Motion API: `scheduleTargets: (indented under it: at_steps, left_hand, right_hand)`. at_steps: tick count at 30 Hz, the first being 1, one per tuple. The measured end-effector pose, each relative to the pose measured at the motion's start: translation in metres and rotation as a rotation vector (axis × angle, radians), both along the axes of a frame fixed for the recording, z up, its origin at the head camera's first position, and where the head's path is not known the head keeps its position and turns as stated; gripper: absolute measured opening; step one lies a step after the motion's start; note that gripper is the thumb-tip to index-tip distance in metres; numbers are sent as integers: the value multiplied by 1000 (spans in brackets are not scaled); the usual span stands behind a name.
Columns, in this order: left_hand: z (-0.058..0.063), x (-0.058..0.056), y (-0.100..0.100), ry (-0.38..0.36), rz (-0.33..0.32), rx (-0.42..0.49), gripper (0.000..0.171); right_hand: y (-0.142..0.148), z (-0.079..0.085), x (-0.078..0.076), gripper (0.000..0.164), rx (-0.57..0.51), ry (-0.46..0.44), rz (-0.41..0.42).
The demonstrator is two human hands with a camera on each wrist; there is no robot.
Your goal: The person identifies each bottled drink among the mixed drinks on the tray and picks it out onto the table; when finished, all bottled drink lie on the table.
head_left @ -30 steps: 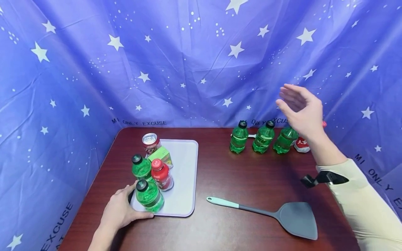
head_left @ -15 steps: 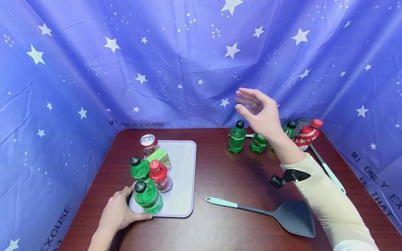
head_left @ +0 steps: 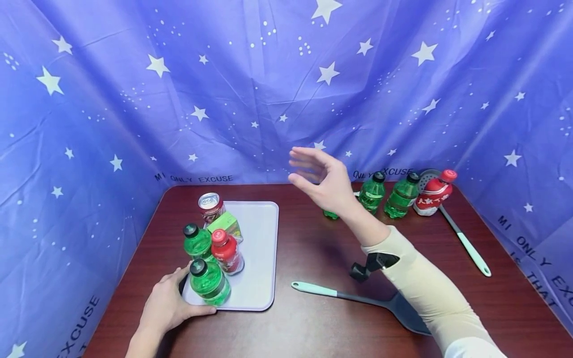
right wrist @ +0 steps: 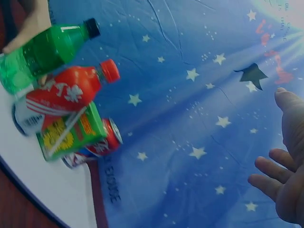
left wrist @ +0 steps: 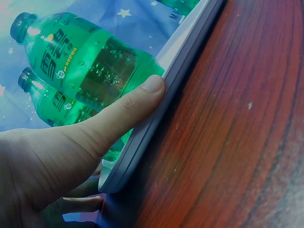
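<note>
My left hand (head_left: 163, 303) grips the near left corner of a white tray (head_left: 259, 258), its thumb (left wrist: 128, 107) lying along the rim in the left wrist view. Right by that hand stands a green soda bottle (head_left: 209, 284) with a black cap. Behind it on the tray are a second green bottle (head_left: 197, 242), a red-capped red bottle (head_left: 227, 256), a green drink carton (head_left: 226, 226) and a red soda can (head_left: 210, 206) at the far edge. My right hand (head_left: 329, 186) is raised, holding nothing, thumb and fingers spread apart, overlapping a green bottle at the back.
Green bottles (head_left: 372, 195) line the back right, beside a red-and-white bottle (head_left: 431, 194) and a skimmer (head_left: 465, 243) with a mint handle. A grey spatula (head_left: 358, 298) lies at the front, its blade partly hidden by my right forearm. A starry curtain (head_left: 250, 89) encloses the table.
My right hand has swept left and slightly down from above the red-and-white bottle toward the tray. The left hand stays on the tray's corner. The head view has shifted slightly.
</note>
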State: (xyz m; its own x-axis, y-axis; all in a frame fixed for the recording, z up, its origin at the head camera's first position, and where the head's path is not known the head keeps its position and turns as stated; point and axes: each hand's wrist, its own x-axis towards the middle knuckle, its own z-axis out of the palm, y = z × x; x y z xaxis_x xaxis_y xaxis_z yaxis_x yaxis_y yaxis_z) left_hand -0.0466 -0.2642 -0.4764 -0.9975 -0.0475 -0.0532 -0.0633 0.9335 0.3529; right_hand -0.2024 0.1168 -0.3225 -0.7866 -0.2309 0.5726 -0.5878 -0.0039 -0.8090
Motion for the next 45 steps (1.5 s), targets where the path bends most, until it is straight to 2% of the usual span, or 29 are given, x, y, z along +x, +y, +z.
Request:
scheduleTargets:
  at_steps: [4, 15, 29, 37, 45]
  left_hand:
    - [0, 0, 0, -2, 0, -4, 141]
    - [-2, 1, 0, 22, -11, -7, 141]
    - [-2, 0, 0, 11, -7, -4, 142]
    - [-2, 0, 0, 19, -10, -8, 141]
    - [-2, 0, 0, 27, -13, -6, 141]
  right_hand:
    - [-15, -7, 4, 53, -5, -29, 44]
    - [-46, -30, 14, 53, 51, -33, 122]
    - [-71, -61, 29, 56, 117, -109, 147]
    - [-85, -77, 36, 57, 224, -59, 141]
    - [-97, -89, 38, 57, 265, -76, 185]
